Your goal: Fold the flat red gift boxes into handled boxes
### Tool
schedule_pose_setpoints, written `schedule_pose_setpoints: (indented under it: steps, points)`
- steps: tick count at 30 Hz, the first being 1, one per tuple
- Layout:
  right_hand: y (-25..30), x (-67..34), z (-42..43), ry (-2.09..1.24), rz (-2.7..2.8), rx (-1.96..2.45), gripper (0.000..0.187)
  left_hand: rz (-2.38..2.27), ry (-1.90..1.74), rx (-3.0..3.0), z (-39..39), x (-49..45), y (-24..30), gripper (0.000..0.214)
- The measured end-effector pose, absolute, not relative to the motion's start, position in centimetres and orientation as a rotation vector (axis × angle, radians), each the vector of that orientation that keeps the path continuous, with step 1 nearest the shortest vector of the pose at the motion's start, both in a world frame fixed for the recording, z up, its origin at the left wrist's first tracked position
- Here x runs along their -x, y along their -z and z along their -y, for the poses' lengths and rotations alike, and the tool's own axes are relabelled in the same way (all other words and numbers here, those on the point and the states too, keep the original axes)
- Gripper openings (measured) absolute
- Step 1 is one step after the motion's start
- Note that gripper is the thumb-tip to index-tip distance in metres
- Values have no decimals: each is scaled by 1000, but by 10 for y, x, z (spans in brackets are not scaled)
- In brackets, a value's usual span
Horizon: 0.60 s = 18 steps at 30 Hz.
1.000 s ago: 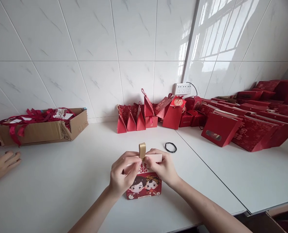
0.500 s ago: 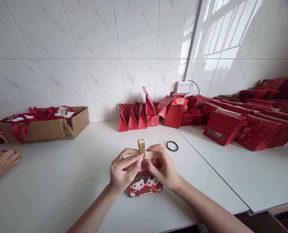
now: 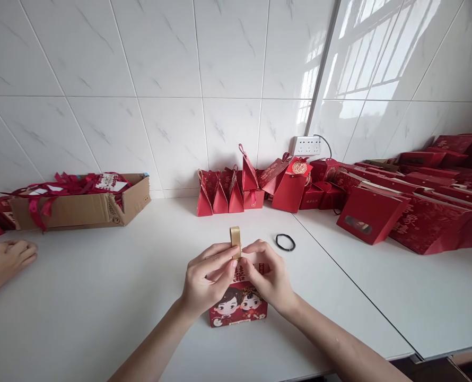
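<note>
A small red gift box printed with a cartoon couple stands on the white table in front of me. A gold ribbon loop sticks up from its top. My left hand pinches the box's top at the base of the loop, fingers closed on it. My right hand presses the top flap from the other side, fingers curled against it. Both hands meet at the ribbon.
A black hair tie lies just right of the box. Folded red boxes line the wall, with stacks of red bags at right. A cardboard box of ribboned tags sits left. Another person's hand rests at the left edge.
The pale top flaps that stood open have been folded down and pressed together under my fingers. The view has shifted slightly; the other person's hand stays put.
</note>
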State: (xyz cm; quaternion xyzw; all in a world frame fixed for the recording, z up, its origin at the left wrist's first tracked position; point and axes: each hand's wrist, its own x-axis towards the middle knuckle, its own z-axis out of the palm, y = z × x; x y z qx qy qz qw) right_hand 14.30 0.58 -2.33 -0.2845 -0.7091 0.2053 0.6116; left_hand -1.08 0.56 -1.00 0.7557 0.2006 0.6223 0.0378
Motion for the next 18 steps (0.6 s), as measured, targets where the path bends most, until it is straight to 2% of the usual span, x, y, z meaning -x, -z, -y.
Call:
schedule_pose_setpoints:
  steps: [9,13,18]
  points:
    - [17,-136,-23,-560,1675,627,6,-765,-1978,-2333,-7,14,11,36]
    - [19,-138,-21,-466,1635,597,3,-723,-1989,-2334,-7,13,11,40]
    - [21,-143,-13,-383,1671,593,8,-642,-1902,-2335,-5,12,9,39]
